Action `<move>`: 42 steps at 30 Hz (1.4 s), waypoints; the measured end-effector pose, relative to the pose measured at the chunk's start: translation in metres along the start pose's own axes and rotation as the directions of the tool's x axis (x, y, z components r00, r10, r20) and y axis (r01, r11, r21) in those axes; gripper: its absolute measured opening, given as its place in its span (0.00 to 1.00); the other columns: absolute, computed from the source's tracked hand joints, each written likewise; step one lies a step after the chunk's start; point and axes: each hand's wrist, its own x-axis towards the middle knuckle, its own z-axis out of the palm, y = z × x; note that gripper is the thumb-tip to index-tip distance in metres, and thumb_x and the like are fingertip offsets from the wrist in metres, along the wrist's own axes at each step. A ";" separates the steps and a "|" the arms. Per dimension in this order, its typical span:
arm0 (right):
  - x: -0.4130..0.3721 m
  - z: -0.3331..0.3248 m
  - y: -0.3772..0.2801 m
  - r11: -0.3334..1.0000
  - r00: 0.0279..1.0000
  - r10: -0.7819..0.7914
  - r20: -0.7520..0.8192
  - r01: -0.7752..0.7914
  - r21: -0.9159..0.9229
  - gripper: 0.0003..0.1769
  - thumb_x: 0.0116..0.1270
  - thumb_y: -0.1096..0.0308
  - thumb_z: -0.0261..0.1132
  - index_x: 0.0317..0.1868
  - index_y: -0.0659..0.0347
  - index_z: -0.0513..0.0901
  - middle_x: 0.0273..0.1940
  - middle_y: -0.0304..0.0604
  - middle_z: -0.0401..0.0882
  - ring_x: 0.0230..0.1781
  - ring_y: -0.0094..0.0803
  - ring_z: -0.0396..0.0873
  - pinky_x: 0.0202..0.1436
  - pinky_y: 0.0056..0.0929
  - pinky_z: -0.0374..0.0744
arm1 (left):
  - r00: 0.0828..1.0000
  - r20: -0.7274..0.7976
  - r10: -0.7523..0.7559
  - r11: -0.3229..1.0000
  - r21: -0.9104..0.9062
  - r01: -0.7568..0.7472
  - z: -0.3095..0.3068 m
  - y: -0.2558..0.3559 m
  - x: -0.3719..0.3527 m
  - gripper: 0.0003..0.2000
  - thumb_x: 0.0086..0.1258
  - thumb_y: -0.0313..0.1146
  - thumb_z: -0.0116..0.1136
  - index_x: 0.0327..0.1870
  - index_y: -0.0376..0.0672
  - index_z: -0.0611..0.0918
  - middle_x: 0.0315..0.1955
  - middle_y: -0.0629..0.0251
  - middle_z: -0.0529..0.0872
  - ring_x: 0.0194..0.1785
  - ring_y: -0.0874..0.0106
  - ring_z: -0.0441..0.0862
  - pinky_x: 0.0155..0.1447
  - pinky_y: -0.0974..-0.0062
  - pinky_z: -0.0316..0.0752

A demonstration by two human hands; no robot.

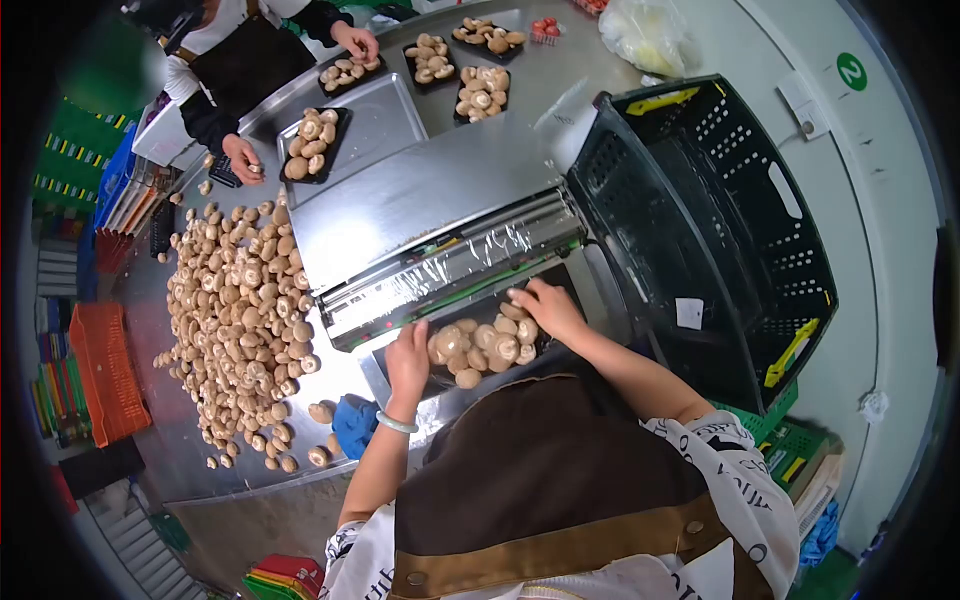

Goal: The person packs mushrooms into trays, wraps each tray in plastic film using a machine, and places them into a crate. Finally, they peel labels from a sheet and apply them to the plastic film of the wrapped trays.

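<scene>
Mushrooms (pixel 484 346) lie in a group in front of the wrapping machine (pixel 440 265), with what looks like clear film over them. My left hand (pixel 408 362) is at their left side, its fingers bent near the machine's front edge. At their upper right, my right hand (pixel 549 308) has its fingers curled by the mushrooms. Both hands seem to pinch film, but it is too thin to make out for certain. The tray beneath the mushrooms is mostly hidden.
Loose mushrooms (pixel 245 320) form a big pile at the left, near a blue cloth (pixel 355 426). A dark crate (pixel 710 240) stands at the right. Across the table a co-worker (pixel 245 60) handles mushrooms beside several filled black trays (pixel 430 60).
</scene>
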 end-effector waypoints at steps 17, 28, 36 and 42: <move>-0.121 -0.059 0.057 0.884 0.872 0.287 -0.396 -0.082 0.460 0.03 0.71 0.74 0.56 0.43 0.59 0.71 0.20 0.32 0.67 0.19 0.16 0.62 0.21 0.22 0.59 | 0.987 -0.093 0.127 0.992 0.019 -0.126 0.006 -0.003 -0.030 0.07 0.70 0.27 0.56 0.45 0.40 0.75 0.25 0.55 0.80 0.28 0.63 0.82 0.32 0.71 0.74; -0.135 0.054 0.107 0.232 0.911 0.358 0.207 -0.301 0.925 0.15 0.74 0.60 0.50 0.50 0.61 0.74 0.46 0.45 0.79 0.49 0.34 0.78 0.51 0.31 0.75 | 0.806 0.513 0.296 0.475 -0.811 0.342 0.090 0.052 -0.001 0.19 0.68 0.24 0.51 0.61 0.46 0.71 0.40 0.70 0.75 0.46 0.77 0.74 0.51 0.78 0.71; -0.165 -0.054 -0.044 0.703 0.702 -0.194 0.685 -0.387 0.596 0.16 0.68 0.65 0.52 0.47 0.66 0.79 0.47 0.49 0.80 0.48 0.42 0.78 0.51 0.33 0.75 | 0.415 0.371 0.831 0.361 -0.927 0.107 -0.011 0.149 -0.085 0.16 0.75 0.34 0.53 0.59 0.40 0.70 0.49 0.67 0.77 0.53 0.76 0.76 0.60 0.74 0.71; -0.154 -0.149 -0.092 0.991 0.965 0.111 0.235 -0.126 0.048 0.11 0.67 0.73 0.53 0.47 0.67 0.75 0.39 0.40 0.80 0.38 0.27 0.77 0.47 0.24 0.75 | 0.108 0.472 0.875 0.356 -0.778 0.518 -0.034 0.168 -0.087 0.28 0.75 0.37 0.51 0.72 0.37 0.59 0.70 0.60 0.63 0.72 0.72 0.62 0.73 0.71 0.59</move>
